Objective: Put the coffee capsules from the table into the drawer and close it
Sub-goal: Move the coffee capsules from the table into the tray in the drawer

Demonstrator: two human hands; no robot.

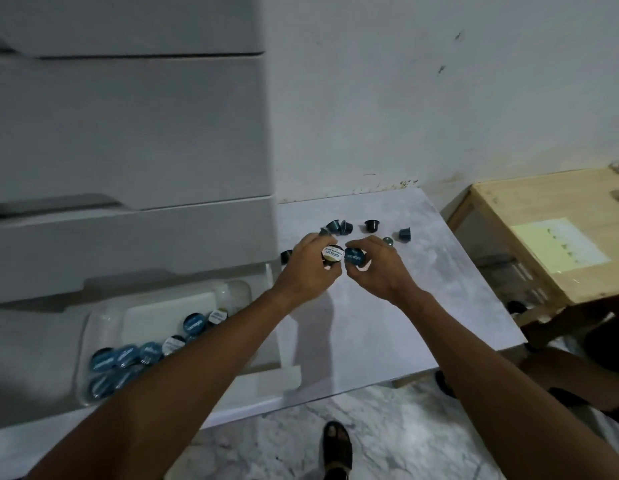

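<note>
Item: left hand [310,268], fingers curled round a white-lidded dark coffee capsule [330,253], lid facing the camera; whether it holds a second one beneath cannot be told. Item: right hand [377,268], pinching a blue-lidded dark coffee capsule [353,257]. The two hands sit side by side with their capsules almost touching, above the white marble-patterned table [387,323]. Item: loose dark-blue capsules [371,225], several tipped on their sides, lying just beyond the hands toward the wall; one further dark capsule [286,256] lies at the table's left edge, just beside the left hand. Item: open white drawer [266,377], below and left of the table, closer to the person than the hands. It holds a clear plastic tray [93,327] where blue-lidded capsules [126,355] are already gathered. Bearing: the drop point lies left and back toward the body, so the left hand is the nearer; the right would likely have to cross over.
</note>
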